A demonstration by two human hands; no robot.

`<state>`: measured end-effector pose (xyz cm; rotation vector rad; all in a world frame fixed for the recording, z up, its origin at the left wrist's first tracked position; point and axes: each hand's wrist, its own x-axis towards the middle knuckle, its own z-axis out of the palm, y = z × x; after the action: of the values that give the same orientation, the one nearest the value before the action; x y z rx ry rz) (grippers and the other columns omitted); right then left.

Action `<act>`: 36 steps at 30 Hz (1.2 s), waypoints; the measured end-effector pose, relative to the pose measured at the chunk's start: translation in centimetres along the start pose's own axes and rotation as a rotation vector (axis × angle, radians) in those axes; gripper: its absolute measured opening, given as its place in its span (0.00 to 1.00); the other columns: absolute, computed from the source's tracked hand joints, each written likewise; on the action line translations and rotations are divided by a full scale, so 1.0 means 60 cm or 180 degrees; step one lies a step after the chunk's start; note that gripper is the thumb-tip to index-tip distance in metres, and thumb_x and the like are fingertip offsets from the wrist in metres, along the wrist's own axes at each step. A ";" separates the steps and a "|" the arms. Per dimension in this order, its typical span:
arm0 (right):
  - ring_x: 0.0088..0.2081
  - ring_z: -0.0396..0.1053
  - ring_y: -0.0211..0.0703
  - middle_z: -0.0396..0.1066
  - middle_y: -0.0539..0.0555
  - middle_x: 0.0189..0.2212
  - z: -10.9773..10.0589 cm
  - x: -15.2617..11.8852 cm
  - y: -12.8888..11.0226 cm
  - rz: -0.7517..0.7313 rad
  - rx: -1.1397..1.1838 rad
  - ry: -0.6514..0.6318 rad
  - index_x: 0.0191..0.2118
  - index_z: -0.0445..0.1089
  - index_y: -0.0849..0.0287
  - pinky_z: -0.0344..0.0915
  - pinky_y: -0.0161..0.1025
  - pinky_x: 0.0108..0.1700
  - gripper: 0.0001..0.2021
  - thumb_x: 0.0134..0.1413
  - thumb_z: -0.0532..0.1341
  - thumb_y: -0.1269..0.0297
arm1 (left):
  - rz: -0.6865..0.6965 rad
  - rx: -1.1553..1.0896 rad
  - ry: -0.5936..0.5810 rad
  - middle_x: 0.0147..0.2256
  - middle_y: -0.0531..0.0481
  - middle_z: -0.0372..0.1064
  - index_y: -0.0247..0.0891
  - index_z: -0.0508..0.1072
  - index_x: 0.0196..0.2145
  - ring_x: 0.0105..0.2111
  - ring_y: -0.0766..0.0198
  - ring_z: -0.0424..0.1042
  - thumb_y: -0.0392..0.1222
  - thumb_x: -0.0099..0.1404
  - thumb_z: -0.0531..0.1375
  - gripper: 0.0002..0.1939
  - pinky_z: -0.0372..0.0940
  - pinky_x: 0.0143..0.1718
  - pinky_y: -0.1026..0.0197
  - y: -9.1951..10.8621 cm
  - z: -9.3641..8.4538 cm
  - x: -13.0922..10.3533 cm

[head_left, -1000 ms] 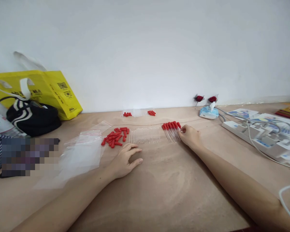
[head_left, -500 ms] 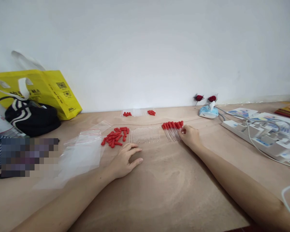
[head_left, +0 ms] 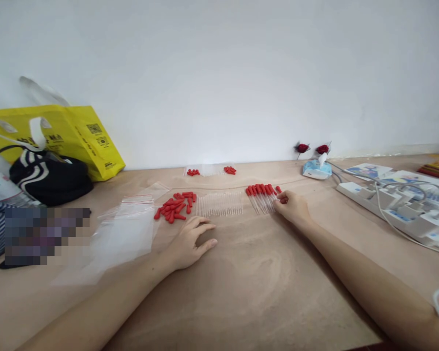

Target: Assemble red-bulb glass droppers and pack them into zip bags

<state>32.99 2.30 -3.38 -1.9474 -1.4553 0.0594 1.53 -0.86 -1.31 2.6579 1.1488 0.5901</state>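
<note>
Head cam view, so the handling could only be guessed at: the red-bulbed droppers (head_left: 259, 190) were laid in a slanted row on the tabletop (head_left: 227, 292), just to the right of the bare clear tubes (head_left: 220, 204). They were judged to be super light, with thin, stiff, slick stems that might be brittle (glass or hard plastic couldn't be made out), while the red ends were guessed to be soft, grippy rubber. The best hold was reckoned to be a gentle pinch where bulb and stem met, since the skinny tips looked like the bit most easily snapped or rolled away. As for pose, the right hand (head_left: 291, 207) was brought in low from the right, forearm slanted across the table, with thumb and fingertips bunched together at the stem of the rightmost dropper (head_left: 278, 189); whether it was really pinched or just touched couldn't be told, as the contact was hidden by the fingers. Nothing was held by the left hand (head_left: 192, 241), which was rested palm down with fingers loosely spread and thumb stuck out, just short of the loose red bulbs (head_left: 173, 207) and beside the plastic bags (head_left: 126, 234).
</note>
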 end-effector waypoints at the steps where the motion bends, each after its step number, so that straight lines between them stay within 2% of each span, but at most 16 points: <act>1: 0.32 0.68 0.42 0.71 0.53 0.27 -0.001 0.001 0.002 0.0012 -0.0045 0.0041 0.31 0.69 0.60 0.57 0.39 0.38 0.09 0.42 0.55 0.64 | -0.0010 0.0002 -0.0009 0.46 0.43 0.62 0.38 0.69 0.43 0.47 0.55 0.62 0.45 0.59 0.56 0.15 0.58 0.49 0.50 0.000 0.000 0.000; 6: 0.39 0.66 0.50 0.69 0.60 0.36 0.004 0.018 0.026 0.0159 -0.0345 0.0331 0.34 0.71 0.61 0.57 0.43 0.42 0.14 0.44 0.56 0.58 | -0.0002 -0.0011 0.0004 0.46 0.43 0.62 0.39 0.69 0.43 0.47 0.55 0.62 0.45 0.59 0.56 0.15 0.59 0.49 0.50 -0.001 0.001 0.000; 11: 0.42 0.64 0.50 0.69 0.64 0.34 0.011 0.042 0.062 0.0275 -0.0238 0.0482 0.36 0.71 0.67 0.58 0.40 0.43 0.14 0.47 0.54 0.64 | 0.0022 0.0028 0.0028 0.46 0.43 0.62 0.39 0.69 0.43 0.47 0.55 0.62 0.45 0.59 0.56 0.14 0.59 0.48 0.50 -0.001 0.001 0.000; 16: 0.39 0.66 0.50 0.70 0.63 0.33 0.002 0.056 0.079 0.0688 -0.0260 0.0244 0.38 0.69 0.68 0.60 0.39 0.38 0.15 0.41 0.58 0.66 | 0.0017 0.0039 0.0023 0.45 0.43 0.62 0.39 0.69 0.43 0.47 0.55 0.62 0.45 0.59 0.55 0.15 0.58 0.49 0.50 0.000 0.000 0.001; 21: 0.31 0.69 0.45 0.72 0.60 0.30 -0.001 0.057 0.077 0.0694 -0.0129 0.0075 0.41 0.67 0.68 0.61 0.35 0.31 0.17 0.40 0.59 0.70 | 0.0014 0.0040 0.0039 0.45 0.44 0.62 0.40 0.70 0.43 0.46 0.55 0.63 0.45 0.59 0.56 0.14 0.59 0.48 0.50 0.001 -0.001 0.001; 28: 0.30 0.69 0.37 0.73 0.55 0.31 0.014 0.049 0.059 0.0401 0.0216 -0.0181 0.41 0.66 0.65 0.62 0.30 0.31 0.16 0.41 0.57 0.73 | -0.0062 0.0033 -0.0013 0.46 0.43 0.62 0.39 0.69 0.43 0.47 0.55 0.62 0.46 0.59 0.55 0.15 0.58 0.49 0.50 0.000 0.000 0.002; 36: 0.31 0.68 0.39 0.72 0.58 0.32 0.000 0.047 0.054 0.0337 0.0192 -0.0001 0.37 0.68 0.65 0.61 0.33 0.33 0.13 0.44 0.53 0.73 | -0.0015 0.0024 0.0006 0.46 0.44 0.62 0.40 0.69 0.43 0.47 0.56 0.62 0.46 0.60 0.55 0.15 0.58 0.48 0.51 0.000 -0.001 0.001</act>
<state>36.72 4.27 -4.16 -1.9740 -1.3348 0.1496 1.54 -0.80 -1.24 2.6607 1.1596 0.5887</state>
